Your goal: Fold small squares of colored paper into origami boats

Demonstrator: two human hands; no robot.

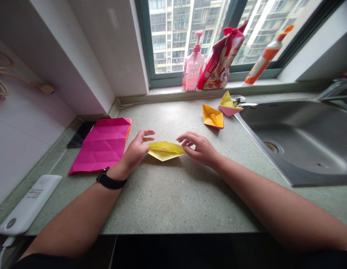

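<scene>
A folded yellow paper boat (165, 155) is held between my two hands just above the counter, its long slit facing me. My left hand (137, 148) pinches its left tip near the thumb, other fingers stretched out beyond. At the opposite tip, my right hand (198, 148) grips the paper between thumb and curled fingers. Farther back on the right stand an orange paper boat (212, 116) and a yellow-and-pink paper boat (230, 106), the latter by the sink corner. Creased magenta paper (99, 146) lies left of my left hand, with an orange edge showing.
A steel sink (302, 138) is set into the counter (173, 205) on the right. A white power bank (30, 203) with a cable lies front left, and a dark flat object (80, 135) sits under the magenta paper. A pink pump bottle (193, 65) stands on the windowsill.
</scene>
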